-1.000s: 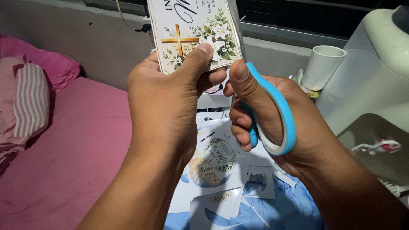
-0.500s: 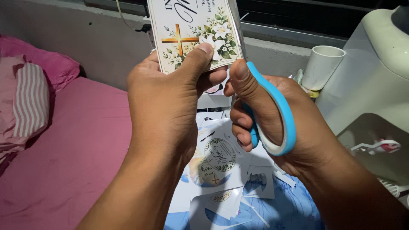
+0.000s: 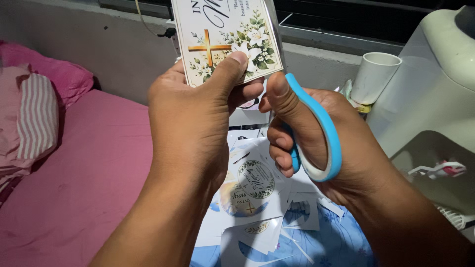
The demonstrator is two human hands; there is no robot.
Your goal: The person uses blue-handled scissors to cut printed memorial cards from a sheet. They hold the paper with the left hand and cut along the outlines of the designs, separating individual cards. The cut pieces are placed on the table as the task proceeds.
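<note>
**Card held up, scissors at its right edge**

My left hand (image 3: 190, 123) pinches a printed card (image 3: 227, 37) with a gold cross and white flowers, thumb on its lower face, holding it upright before me. My right hand (image 3: 316, 138) is closed through the blue-handled scissors (image 3: 324, 133), just beside the card's lower right corner. Cut paper scraps (image 3: 257, 193) lie below on a blue floral cloth (image 3: 326, 247). A white cup (image 3: 373, 76) stands to the right.

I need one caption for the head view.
Left hand holds a floral printed card; right hand grips blue-handled scissors at its edge.
</note>
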